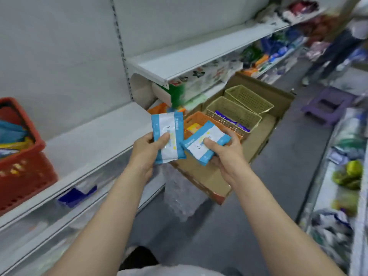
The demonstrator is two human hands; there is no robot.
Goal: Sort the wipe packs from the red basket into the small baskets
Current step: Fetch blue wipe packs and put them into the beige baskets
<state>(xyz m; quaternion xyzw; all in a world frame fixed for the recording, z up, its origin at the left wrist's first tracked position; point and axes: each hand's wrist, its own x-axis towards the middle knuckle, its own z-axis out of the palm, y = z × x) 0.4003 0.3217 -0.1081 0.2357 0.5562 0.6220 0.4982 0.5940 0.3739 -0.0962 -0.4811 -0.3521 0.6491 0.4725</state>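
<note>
Each hand holds one blue-and-white wipe pack above the aisle. The left hand (pixel 148 148) grips the upright pack (pixel 169 134), thumb curled across its front and the other fingers behind it. The right hand (pixel 227 151) pinches the tilted pack (pixel 206 143), thumb on top and fingers underneath; the two packs' corners meet or overlap. Just beyond them, in a cardboard box (pixel 256 140) on the floor, stand an orange basket (pixel 196 118) with a yellow pack inside, a beige basket (pixel 234 113) holding dark blue packs, and a second beige basket (pixel 249 98). The red basket (pixel 22 156), with more packs in it, sits on the white shelf (pixel 89 144) at far left.
</note>
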